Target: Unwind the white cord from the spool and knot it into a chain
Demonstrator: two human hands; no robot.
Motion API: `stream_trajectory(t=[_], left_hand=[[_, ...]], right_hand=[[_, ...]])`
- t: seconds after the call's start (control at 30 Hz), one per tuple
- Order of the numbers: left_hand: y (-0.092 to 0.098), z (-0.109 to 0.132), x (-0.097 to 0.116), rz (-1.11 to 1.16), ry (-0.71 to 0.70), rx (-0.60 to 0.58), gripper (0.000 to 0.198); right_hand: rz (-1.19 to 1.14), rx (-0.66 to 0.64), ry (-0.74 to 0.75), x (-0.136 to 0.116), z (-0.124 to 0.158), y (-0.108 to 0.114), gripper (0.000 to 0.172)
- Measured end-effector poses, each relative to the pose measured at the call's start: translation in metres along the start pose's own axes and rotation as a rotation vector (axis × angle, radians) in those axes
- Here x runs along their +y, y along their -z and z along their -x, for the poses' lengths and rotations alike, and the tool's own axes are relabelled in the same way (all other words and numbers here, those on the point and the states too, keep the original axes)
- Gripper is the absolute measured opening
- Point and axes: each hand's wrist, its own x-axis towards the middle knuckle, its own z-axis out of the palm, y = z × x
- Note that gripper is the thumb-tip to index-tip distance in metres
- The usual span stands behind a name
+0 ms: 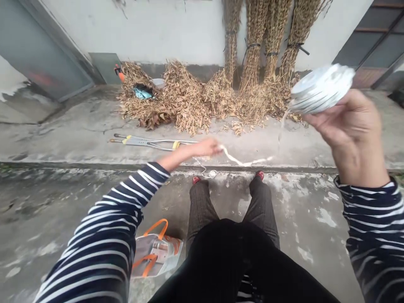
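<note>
My right hand (350, 130) is raised at the right, its fingers gripping a white roll of twine or ribbon (325, 88) from below. A thin, blurred strand hangs from the left edge of that roll. Lower and nearer the middle, my left hand (206, 147) is stretched forward with its fingers closed on a twisted white cord (235, 160). The cord trails off to the right, towards the hanging strand; motion blur hides whether the two join. Below my left hand, a small round white object (212, 173) with a thin white string lies at the step edge.
Metal crutches (139, 141) with yellow parts lie on the concrete ledge. Dry leafy stalks (186, 101) are heaped along the wall, and tied bundles (254, 46) stand upright against it. A bag with orange handles (158, 252) stands left of my legs. The step edge (94, 165) runs across the ground.
</note>
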Motion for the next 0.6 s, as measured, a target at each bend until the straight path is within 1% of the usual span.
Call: stream_trajectory(t=[0.03, 0.07, 0.1, 0.13, 0.17, 0.2, 0.23, 0.33, 0.4, 0.43, 0.5, 0.6], left_hand=[[-0.021, -0.003, -0.02, -0.026, 0.012, -0.069, 0.005], [-0.039, -0.006, -0.037, -0.039, 0.018, -0.084, 0.01], [-0.053, -0.01, -0.049, -0.056, 0.04, -0.083, 0.016], [-0.064, -0.013, -0.056, -0.063, 0.046, -0.068, 0.023], [-0.072, -0.016, -0.058, -0.024, 0.04, -0.033, 0.029], [-0.079, -0.019, -0.054, 0.067, 0.015, 0.007, 0.034], [-0.085, -0.021, -0.045, 0.206, -0.034, 0.045, 0.04], [-0.103, -0.028, -0.008, 0.736, -0.233, 0.122, 0.055], [-0.114, -0.034, 0.016, 0.942, -0.3, 0.141, 0.06], [-0.12, -0.036, 0.024, 0.991, -0.298, 0.17, 0.058], [-0.13, -0.04, 0.034, 1.003, -0.254, 0.263, 0.049], [-0.14, -0.039, 0.035, 0.896, -0.2, 0.427, 0.041]], right_hand=[[-0.025, -0.005, -0.04, 0.006, 0.003, -0.006, 0.037], [-0.04, -0.003, -0.077, 0.012, 0.004, -0.009, 0.041], [-0.047, -0.002, -0.119, 0.019, 0.005, -0.01, 0.045], [-0.048, -0.003, -0.166, 0.026, 0.005, -0.011, 0.047], [-0.047, -0.007, -0.21, 0.034, 0.004, -0.012, 0.048], [-0.041, -0.015, -0.248, 0.043, 0.003, -0.013, 0.048], [-0.034, -0.026, -0.281, 0.052, 0.003, -0.014, 0.048], [-0.025, -0.042, -0.387, 0.078, 0.006, -0.023, 0.05], [-0.026, -0.03, -0.454, 0.093, 0.011, -0.029, 0.053], [-0.027, -0.028, -0.482, 0.099, 0.013, -0.031, 0.054], [-0.032, -0.033, -0.513, 0.109, 0.019, -0.034, 0.053], [-0.042, -0.051, -0.539, 0.12, 0.026, -0.034, 0.051]])
